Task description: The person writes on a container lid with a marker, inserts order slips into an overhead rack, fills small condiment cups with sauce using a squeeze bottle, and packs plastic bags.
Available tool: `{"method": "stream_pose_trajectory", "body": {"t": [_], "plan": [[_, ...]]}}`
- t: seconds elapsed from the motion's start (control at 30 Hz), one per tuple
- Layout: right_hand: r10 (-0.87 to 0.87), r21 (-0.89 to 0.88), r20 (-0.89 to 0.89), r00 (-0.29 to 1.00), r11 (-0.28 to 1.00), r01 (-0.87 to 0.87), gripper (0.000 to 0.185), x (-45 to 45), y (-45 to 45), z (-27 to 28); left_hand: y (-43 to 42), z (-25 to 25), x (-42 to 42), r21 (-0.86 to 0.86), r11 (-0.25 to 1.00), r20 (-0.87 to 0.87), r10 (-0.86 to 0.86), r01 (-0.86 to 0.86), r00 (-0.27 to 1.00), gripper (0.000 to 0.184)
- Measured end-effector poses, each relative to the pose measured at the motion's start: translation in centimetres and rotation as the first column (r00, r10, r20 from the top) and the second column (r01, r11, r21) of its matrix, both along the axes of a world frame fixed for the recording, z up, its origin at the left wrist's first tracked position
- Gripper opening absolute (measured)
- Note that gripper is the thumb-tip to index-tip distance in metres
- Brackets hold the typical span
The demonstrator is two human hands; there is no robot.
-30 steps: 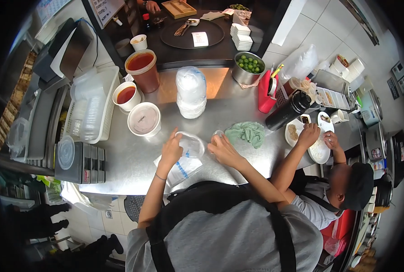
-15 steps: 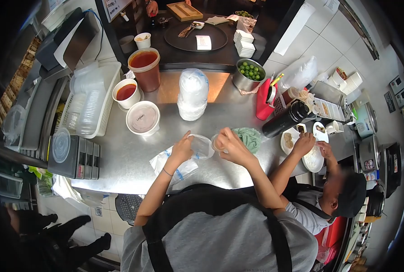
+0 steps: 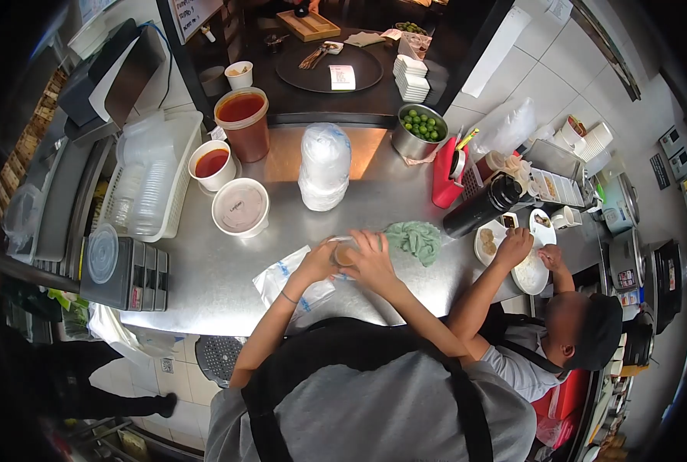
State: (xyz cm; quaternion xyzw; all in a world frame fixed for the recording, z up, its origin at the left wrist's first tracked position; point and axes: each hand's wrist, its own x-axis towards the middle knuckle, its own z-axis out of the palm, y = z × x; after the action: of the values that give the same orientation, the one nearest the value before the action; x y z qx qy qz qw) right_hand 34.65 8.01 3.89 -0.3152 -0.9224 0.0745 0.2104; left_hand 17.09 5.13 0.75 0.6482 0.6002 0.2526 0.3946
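Note:
Over the steel counter, my right hand is closed on a small clear cup with brown contents. My left hand touches the cup's left side, its fingers closed around the clear plastic bag, which is mostly hidden between the hands. Flat white plastic bags with blue print lie beneath my left wrist. Just right of my right hand rests a crumpled green cloth. A wrapped white stack stands beyond both hands.
A lidded tub, two containers of red sauce and a basket of clear lids stand left. A pot of green limes and a black bottle stand right. A co-worker's hands are over white plates.
My right hand has moved left with the cup and met my left hand. The open bag, earlier visible between them, is now mostly covered. The person at lower left has shifted.

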Motion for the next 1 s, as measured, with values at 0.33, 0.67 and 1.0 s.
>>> {"method": "stream_pose_trajectory", "body": {"t": [0.33,0.67,1.0], "plan": [[-0.043,-0.141,0.022,0.999,0.989,0.046,0.006,-0.7,2.0,-0.1,-0.5,4.8,-4.3,0.08,0.994,0.666,-0.114,0.081,0.737,0.054],[0.073,-0.359,0.019,0.997,0.931,-0.061,0.007,-0.7,2.0,0.0,1.4,-4.8,1.6,0.257,0.962,0.199,-0.146,0.092,0.969,0.06],[-0.01,0.068,-0.067,0.998,0.998,0.014,0.007,-1.1,2.4,13.2,0.8,-3.5,2.2,0.314,0.949,0.153,-0.031,-0.019,0.988,0.053]]}}
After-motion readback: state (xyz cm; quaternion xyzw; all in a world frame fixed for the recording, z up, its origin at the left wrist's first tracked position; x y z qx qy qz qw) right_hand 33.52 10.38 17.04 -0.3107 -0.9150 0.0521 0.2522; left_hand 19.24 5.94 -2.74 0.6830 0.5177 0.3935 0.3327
